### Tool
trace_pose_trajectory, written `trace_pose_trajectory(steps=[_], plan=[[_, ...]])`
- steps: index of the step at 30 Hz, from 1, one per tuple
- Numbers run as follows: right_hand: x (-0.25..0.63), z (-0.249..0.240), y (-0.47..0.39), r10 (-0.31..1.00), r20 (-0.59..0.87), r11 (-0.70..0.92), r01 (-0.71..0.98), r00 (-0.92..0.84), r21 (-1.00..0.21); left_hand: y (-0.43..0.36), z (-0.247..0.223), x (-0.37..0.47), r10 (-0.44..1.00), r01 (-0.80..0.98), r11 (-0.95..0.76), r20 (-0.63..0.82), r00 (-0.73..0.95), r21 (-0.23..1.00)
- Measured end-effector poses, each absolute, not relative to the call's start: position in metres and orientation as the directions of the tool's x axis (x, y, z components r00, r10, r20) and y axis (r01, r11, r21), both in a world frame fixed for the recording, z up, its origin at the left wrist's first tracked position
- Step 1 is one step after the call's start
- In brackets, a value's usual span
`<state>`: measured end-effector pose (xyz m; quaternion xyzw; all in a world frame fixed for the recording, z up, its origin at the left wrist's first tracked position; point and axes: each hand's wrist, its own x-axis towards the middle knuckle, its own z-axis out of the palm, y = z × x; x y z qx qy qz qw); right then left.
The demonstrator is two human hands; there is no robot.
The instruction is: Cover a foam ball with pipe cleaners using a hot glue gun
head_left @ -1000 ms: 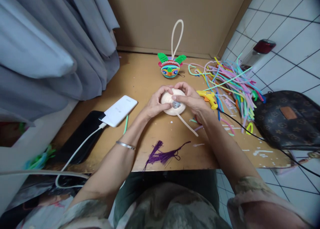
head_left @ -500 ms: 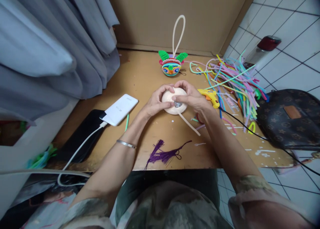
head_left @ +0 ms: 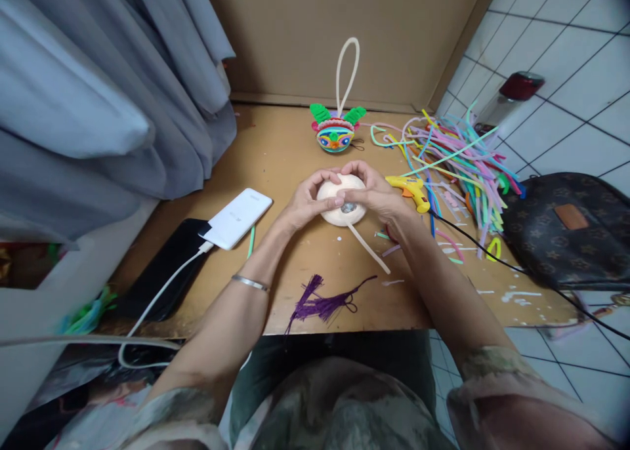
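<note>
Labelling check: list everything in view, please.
Table: 1, tan, centre
Backboard: 1, brown, behind it
Curtain: 1, grey-blue, left
Wall: 1, white tiles, right
Face ornament: 1, multicoloured, table's far side
Round piece: 1, cream, centre, held
Tassels: probably 2, purple, near edge
Glue gun: 1, yellow, right of round piece
Craft strips: many, mixed, right
Bag: 1, dark brown, right end
Bottle: 1, clear and red, far right
Slim device: 1, white, left
Cable: 1, white, left
Dark slab: 1, black, partly under device
Clutter: count unclear, mixed, lower left
Bracelet: 1, silver, left wrist
Sleeves: 2, camouflage, lower corners
Left hand: 1, on round piece's left
Right hand: 1, on its right
</note>
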<state>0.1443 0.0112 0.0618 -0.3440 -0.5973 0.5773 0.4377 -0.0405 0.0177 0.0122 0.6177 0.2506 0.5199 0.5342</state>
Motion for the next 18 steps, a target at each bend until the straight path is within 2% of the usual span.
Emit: trace_pose_trajectory(steps=[12,18], plan=[[0.155,0.049,0.016,0.915,0.144,0.070,-0.204,-0.376,-0.977,0.022,0.007,-0.042,0.838,-0.240,-0.341,0.410,0.360,0.909],[0.157,0.050,0.011,0.920,0.150,0.093,-0.171,-0.363,-0.981,0.018,0.010,-0.038,0.856,-0.291,-0.303,0.393,0.334,0.907]])
